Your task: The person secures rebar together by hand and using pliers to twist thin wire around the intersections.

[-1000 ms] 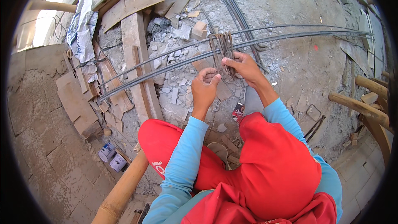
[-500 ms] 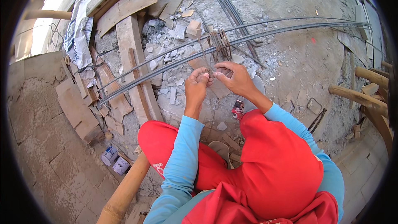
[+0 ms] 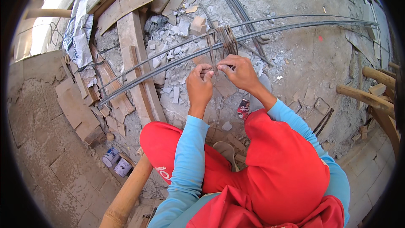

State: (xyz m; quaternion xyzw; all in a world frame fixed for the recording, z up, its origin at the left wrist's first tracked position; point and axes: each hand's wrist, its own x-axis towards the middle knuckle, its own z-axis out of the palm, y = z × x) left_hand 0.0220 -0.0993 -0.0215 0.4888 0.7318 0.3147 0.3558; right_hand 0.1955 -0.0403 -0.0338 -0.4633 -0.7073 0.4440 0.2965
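Observation:
My left hand (image 3: 200, 88) is closed in a pinch, with thumb and fingertips at a thin rusty wire (image 3: 213, 55). Close beside it, my right hand (image 3: 241, 74) pinches the same wire between thumb and forefinger. From my fingertips the wire runs up to the long steel rebars (image 3: 168, 65), which lie slanting from left to right. A bunch of rusty bent stirrups (image 3: 228, 39) hangs around these bars, just beyond my right hand. My fingers hide the ends of the wire.
More rebars (image 3: 234, 0) lie beneath at the far side. Wooden planks (image 3: 136, 59) and broken rubble (image 3: 168, 42) cover the left. A dark red packet (image 3: 243, 107) lies near my right knee. Bamboo poles (image 3: 365, 100) jut in at right; another bamboo pole (image 3: 126, 192) stands at lower left.
Both hands have shifted slightly, the right one upward and toward the stirrups. The wire strands between the fingertips and the rebars now show more clearly. The stirrups have moved a little.

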